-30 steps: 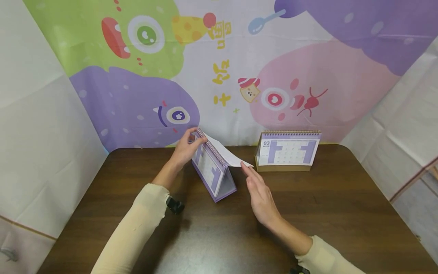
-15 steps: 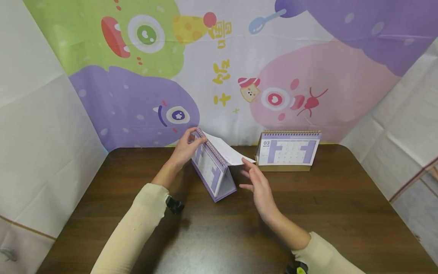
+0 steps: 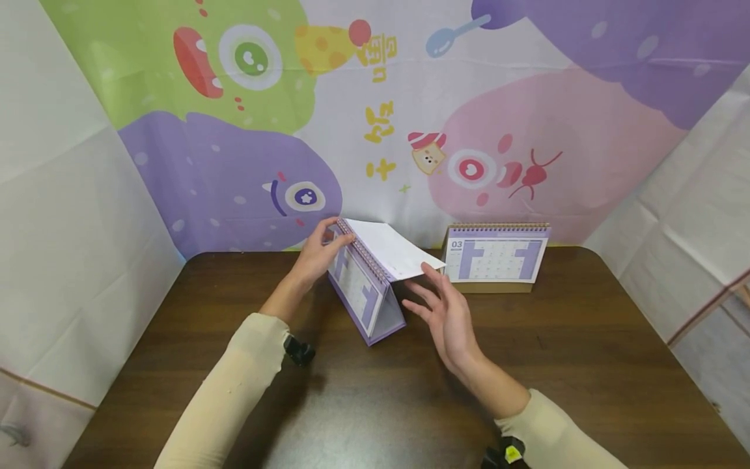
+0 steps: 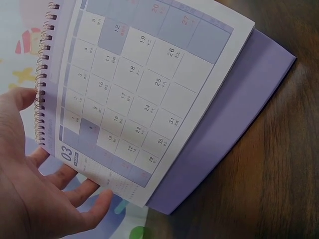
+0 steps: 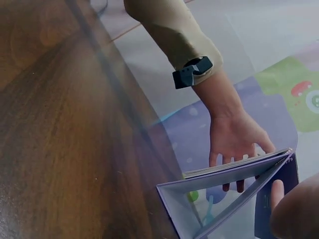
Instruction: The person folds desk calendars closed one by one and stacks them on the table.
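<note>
A purple desk calendar (image 3: 353, 281) stands like a tent on the table, turned at an angle. My left hand (image 3: 318, 253) holds its far end, with the thumb at the spiral binding (image 4: 42, 99) and the other fingers behind the edge. The month page (image 4: 122, 92) showing 03 faces the left wrist camera. On the other side, a white page (image 3: 389, 247) hangs lifted out from the binding. My right hand (image 3: 450, 319) is at that page's near corner, fingers spread, one fingertip at its edge and others below it. The calendar's hollow base (image 5: 172, 191) faces the right wrist camera.
A second desk calendar (image 3: 495, 260) with a brown base stands upright at the back right, close to the lifted page's corner. Behind the dark wooden table (image 3: 375, 397) hangs a cartoon-printed cloth (image 3: 375, 195). White sheets (image 3: 53, 195) hang at both sides.
The white page has swung up and outward to the right, showing more of its face. My right hand has turned and spread its fingers, following the page's corner. The left hand stays put.
</note>
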